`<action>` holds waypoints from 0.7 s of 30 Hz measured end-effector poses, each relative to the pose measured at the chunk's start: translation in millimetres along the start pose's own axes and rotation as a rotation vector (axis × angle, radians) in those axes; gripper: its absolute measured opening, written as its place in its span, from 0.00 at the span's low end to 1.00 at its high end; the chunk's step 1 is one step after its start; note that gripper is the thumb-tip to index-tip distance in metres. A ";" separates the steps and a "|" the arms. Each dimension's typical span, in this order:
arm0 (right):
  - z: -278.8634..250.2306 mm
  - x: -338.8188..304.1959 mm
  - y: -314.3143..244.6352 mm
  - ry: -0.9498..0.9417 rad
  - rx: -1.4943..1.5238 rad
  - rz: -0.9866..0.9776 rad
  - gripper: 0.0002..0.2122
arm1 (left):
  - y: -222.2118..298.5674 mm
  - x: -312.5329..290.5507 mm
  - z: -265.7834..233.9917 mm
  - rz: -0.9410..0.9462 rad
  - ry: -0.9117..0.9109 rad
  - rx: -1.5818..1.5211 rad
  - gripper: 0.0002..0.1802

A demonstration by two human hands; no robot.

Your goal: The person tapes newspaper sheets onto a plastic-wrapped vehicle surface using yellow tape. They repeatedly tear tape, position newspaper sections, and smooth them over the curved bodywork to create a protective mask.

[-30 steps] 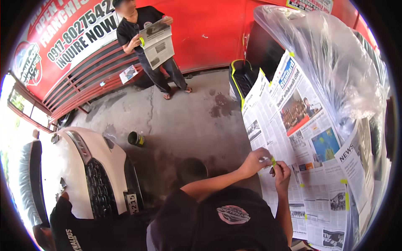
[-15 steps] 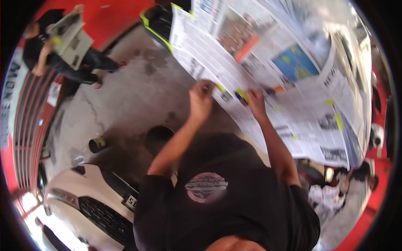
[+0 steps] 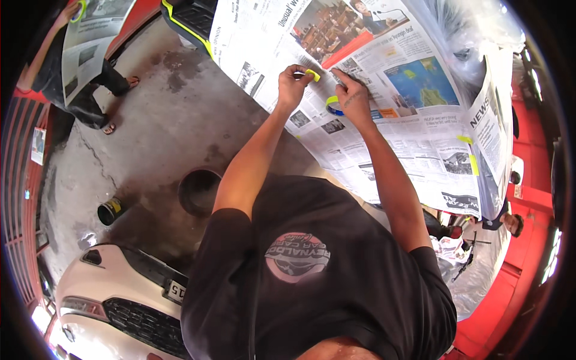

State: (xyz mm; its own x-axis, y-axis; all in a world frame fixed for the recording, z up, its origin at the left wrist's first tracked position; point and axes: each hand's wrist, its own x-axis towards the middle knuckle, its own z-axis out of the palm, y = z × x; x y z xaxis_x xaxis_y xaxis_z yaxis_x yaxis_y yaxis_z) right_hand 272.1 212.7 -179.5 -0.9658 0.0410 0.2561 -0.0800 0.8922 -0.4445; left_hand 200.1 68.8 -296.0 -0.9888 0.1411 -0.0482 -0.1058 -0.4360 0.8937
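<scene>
Right, both hands up at the newspaper sheets (image 3: 384, 129), ahead of the torso. Left hand (image 3: 293, 85) has thumb and forefinger closed on a short yellow tape strip (image 3: 312, 75); other fingers curled, tips partly hidden. Right hand (image 3: 353, 101): index stretched out at the paper, the rest folded under. Tape roll (image 3: 333, 107), yellow with a blue inside, sits at its thumb side; far part hidden by the hand, so can't tell which fingers have it, or whether it touches the paper.

Sheets cut off at the top edge; whatever's beneath them is covered. Clear plastic (image 3: 456, 42) at upper right is washed out by glare. Co-worker (image 3: 51, 78) at upper left is cropped, head out of frame. White car (image 3: 90, 285) runs off lower left.

Orientation: strip's long axis slopes down to the right, free end away from the left hand. Roll is tilted, opening seen obliquely. Papered area runs upper left to lower right; printed lines near the hands climb rightward.
</scene>
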 end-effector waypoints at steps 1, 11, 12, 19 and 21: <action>-0.7 0.5 -0.1 0.003 -0.014 0.002 0.19 | -3.2 2.2 2.4 -0.004 0.000 -0.038 0.06; -6.1 3.6 -8.3 -0.044 -0.044 0.109 0.17 | -5.1 8.4 22.4 0.025 -0.028 -0.203 0.07; -6.3 3.4 -9.3 -0.043 -0.041 0.112 0.17 | -6.4 10.7 23.6 0.029 -0.022 -0.185 0.07; -7.5 3.2 -8.3 -0.019 -0.040 0.050 0.17 | -14.2 20.3 36.5 0.051 0.093 -0.059 0.07; -7.9 3.5 -8.3 -0.014 -0.038 0.035 0.16 | -15.5 20.1 38.6 0.090 0.130 -0.012 0.08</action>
State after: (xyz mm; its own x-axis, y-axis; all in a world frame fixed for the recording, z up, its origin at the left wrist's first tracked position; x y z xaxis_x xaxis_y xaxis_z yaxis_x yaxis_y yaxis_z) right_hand 271.3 209.0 -168.2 -0.9712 0.0669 0.2288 -0.0366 0.9067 -0.4202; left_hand 185.9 112.7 -293.7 -0.9995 -0.0149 -0.0266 -0.0170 -0.4526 0.8915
